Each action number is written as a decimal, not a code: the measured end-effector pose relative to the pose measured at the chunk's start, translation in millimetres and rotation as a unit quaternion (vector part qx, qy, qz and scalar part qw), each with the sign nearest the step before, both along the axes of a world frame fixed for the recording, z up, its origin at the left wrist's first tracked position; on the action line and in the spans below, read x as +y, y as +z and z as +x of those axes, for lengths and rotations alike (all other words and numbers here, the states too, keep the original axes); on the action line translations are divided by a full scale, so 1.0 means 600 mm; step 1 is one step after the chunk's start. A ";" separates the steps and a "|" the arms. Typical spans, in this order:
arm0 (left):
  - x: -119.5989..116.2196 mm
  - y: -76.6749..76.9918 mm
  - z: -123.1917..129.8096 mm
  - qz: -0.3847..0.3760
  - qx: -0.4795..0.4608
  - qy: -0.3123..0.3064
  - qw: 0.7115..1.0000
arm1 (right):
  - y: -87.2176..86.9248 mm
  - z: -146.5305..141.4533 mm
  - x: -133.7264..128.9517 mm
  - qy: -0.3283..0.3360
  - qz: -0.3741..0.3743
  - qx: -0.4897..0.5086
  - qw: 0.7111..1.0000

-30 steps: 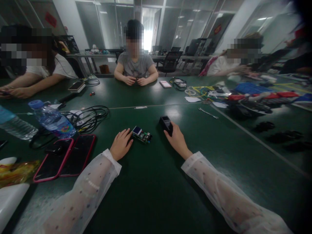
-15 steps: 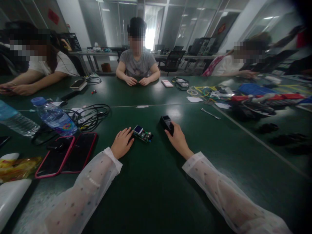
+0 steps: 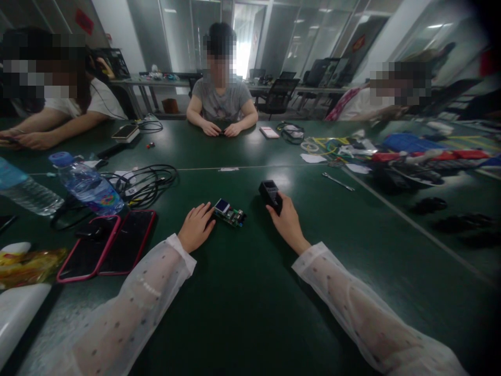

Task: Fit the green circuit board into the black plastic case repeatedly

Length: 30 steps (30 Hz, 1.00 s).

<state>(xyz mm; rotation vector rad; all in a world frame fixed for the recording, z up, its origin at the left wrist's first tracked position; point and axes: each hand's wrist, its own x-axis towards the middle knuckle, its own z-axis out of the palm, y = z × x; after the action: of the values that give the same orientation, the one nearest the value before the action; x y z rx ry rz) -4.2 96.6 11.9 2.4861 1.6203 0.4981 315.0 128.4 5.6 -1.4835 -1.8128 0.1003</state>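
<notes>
Resting near the frame's centre, the circuit board (image 3: pixel 230 212) meets the left hand's (image 3: pixel 195 228) slightly spread fingertips, while the right hand's (image 3: pixel 287 220) fingers clasp the black device (image 3: pixel 271 195).

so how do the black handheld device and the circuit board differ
The black handheld device has a closed casing; the circuit board shows bare components. The right hand grips the device, while the board lies on the table, the left hand at its edge. Both are oblong.
</notes>
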 end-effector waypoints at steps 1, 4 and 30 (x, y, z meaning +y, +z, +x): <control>0.000 0.000 0.000 -0.001 0.000 0.000 1.000 | 0.001 -0.001 0.000 0.007 -0.004 -0.004 1.000; -0.001 0.001 0.002 0.000 0.007 -0.001 1.000 | 0.003 -0.003 -0.001 0.015 -0.019 -0.019 1.000; -0.001 -0.004 0.003 0.022 0.010 0.006 1.000 | 0.047 -0.137 -0.061 0.240 -0.043 0.084 0.966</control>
<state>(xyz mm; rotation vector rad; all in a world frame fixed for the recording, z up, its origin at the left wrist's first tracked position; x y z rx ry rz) -2.2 95.9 9.4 2.5207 1.6507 0.5178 232.8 91.8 33.6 -1.0269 -2.0075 0.5328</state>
